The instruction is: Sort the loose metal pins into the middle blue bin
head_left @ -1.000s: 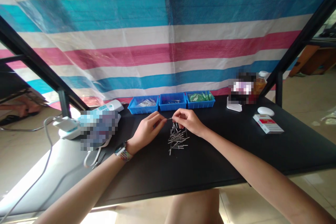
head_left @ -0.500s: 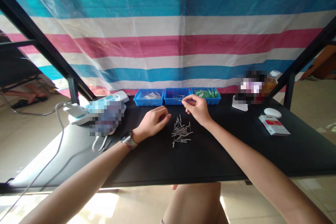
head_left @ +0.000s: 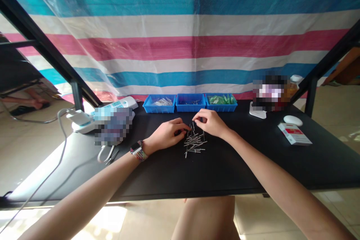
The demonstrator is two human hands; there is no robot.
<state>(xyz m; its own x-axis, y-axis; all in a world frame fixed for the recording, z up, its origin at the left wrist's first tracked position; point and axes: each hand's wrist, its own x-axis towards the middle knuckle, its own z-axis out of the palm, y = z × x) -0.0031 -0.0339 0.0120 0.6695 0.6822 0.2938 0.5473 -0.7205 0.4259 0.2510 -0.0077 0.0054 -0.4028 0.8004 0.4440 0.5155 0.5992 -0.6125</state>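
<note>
A loose pile of thin silver blind rivets point(head_left: 195, 141) lies on the black table in front of me. My left hand point(head_left: 170, 133) reaches to the pile's upper left edge, fingers bent, with a small gap between thumb and forefinger. At the top of the pile, my right hand point(head_left: 209, 122) has its thumb and forefinger pinched at the end of one rivet point(head_left: 193, 126). Just behind my hands, a blue middle bin point(head_left: 191, 108) holds a few similar rivets point(head_left: 191, 102).
The left blue bin point(head_left: 159, 109) holds clear packets, the right blue bin point(head_left: 222, 108) green ones. A power strip point(head_left: 83, 126) with a cable stands left. To the right are a small box point(head_left: 294, 134), a white rounded object point(head_left: 293, 120) and a bottle point(head_left: 295, 82).
My right hand has come down from the middle bin, where it held a rivet, to the top of the pile. My left hand has moved right and its forefinger now reaches the rivets.
</note>
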